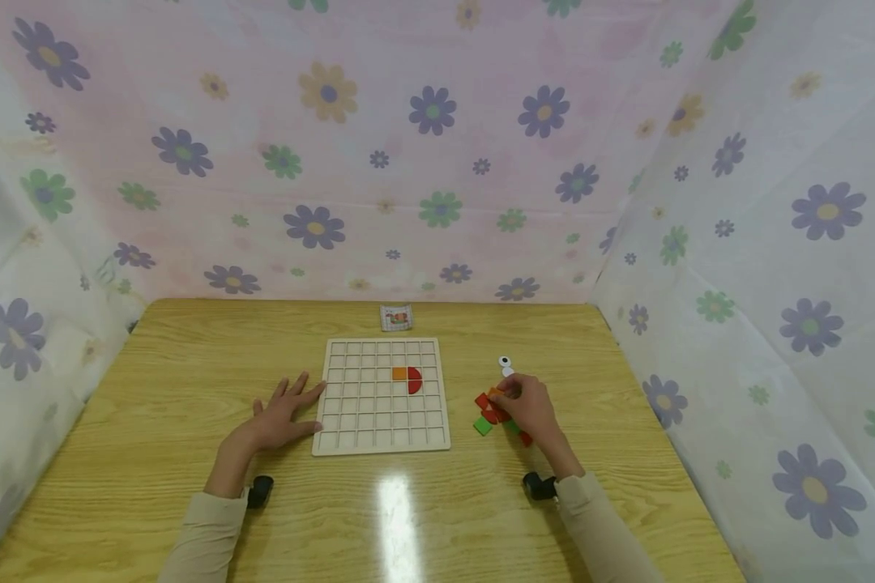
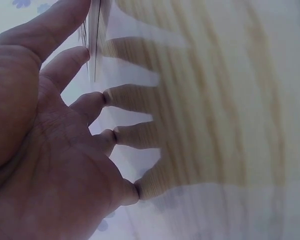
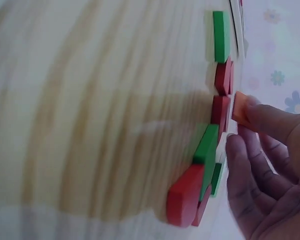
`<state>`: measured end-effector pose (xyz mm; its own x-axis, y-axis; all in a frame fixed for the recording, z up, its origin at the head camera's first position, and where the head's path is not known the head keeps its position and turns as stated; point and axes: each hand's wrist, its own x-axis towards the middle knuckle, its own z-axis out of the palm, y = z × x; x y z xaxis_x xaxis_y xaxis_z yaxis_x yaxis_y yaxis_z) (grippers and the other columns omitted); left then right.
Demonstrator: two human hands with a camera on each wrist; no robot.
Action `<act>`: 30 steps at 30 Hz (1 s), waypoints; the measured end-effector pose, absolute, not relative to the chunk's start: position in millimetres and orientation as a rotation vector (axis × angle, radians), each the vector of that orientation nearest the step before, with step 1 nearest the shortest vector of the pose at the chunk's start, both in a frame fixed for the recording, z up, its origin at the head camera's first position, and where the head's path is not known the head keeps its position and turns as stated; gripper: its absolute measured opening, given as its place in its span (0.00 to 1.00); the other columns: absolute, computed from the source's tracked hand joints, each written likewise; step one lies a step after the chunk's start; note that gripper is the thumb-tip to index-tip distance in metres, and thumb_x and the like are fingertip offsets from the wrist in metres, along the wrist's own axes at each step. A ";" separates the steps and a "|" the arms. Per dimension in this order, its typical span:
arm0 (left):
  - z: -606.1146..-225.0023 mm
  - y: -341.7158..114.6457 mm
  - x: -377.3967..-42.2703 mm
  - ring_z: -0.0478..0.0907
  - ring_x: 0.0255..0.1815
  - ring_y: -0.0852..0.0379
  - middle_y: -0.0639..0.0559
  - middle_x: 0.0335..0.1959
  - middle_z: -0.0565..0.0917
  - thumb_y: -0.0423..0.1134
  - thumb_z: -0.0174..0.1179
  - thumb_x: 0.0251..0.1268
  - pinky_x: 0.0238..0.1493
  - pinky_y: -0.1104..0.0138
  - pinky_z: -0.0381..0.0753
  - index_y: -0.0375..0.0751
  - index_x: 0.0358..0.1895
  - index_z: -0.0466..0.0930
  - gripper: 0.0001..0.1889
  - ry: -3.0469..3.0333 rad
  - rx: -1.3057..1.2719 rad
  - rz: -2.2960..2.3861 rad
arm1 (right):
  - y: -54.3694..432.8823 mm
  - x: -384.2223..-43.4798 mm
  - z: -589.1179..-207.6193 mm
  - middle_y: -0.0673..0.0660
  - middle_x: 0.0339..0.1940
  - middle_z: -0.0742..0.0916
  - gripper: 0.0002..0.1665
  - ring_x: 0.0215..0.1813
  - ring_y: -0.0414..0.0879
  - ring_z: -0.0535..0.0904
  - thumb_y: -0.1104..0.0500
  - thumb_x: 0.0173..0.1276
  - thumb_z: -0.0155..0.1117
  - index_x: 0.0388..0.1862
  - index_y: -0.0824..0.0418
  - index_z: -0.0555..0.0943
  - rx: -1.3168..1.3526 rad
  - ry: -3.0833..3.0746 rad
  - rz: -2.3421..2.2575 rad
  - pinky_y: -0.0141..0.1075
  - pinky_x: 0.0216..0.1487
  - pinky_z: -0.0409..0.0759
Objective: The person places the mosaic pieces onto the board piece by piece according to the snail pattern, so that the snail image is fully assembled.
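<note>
My left hand (image 1: 277, 422) rests with spread, straight fingers on the wooden table, its fingertips right at the left edge of a pale wooden grid board (image 1: 381, 450). On the board sit an orange square (image 1: 399, 373) and, beside it, red curved pieces (image 1: 414, 380) making a half circle. My right hand (image 1: 534, 406) is over a loose pile to the right of the board. Between thumb and fingers it pinches an orange block (image 3: 241, 107). Under and around it lie red blocks (image 3: 185, 197) and green blocks (image 3: 220, 37), partly hidden by the hand in the head view.
A small picture card (image 1: 397, 317) lies behind the board. Beyond the pile is a white disc with a black dot (image 1: 505, 361), with another white disc (image 1: 508, 372) next to it. Flowered cloth (image 1: 437, 162) walls the table's back and sides.
</note>
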<state>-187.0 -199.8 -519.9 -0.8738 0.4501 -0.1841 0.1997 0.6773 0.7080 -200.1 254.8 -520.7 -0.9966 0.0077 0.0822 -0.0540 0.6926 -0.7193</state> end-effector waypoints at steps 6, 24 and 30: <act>-520.7 -200.5 -186.8 0.30 0.79 0.21 0.28 0.82 0.42 0.47 0.63 0.72 0.62 0.19 0.27 0.38 0.80 0.57 0.39 2.543 0.504 1.024 | 239.3 -204.0 -522.4 0.59 0.35 0.90 0.06 0.38 0.50 0.87 0.64 0.65 0.74 0.39 0.65 0.88 0.149 -2.671 1.331 0.33 0.39 0.84; -519.4 -200.0 -186.7 0.31 0.79 0.21 0.29 0.82 0.43 0.48 0.63 0.72 0.61 0.18 0.28 0.40 0.80 0.58 0.39 2.562 0.501 1.006 | 166.2 -220.5 -531.3 0.58 0.38 0.91 0.07 0.36 0.44 0.86 0.64 0.67 0.72 0.41 0.66 0.90 0.444 -2.640 1.663 0.32 0.38 0.83; -518.8 -199.6 -186.4 0.31 0.79 0.21 0.28 0.82 0.43 0.48 0.64 0.72 0.61 0.18 0.29 0.39 0.80 0.58 0.39 2.566 0.503 1.002 | 146.0 -227.4 -528.2 0.65 0.40 0.91 0.10 0.39 0.56 0.87 0.63 0.69 0.71 0.43 0.69 0.89 0.429 -2.656 1.663 0.31 0.39 0.82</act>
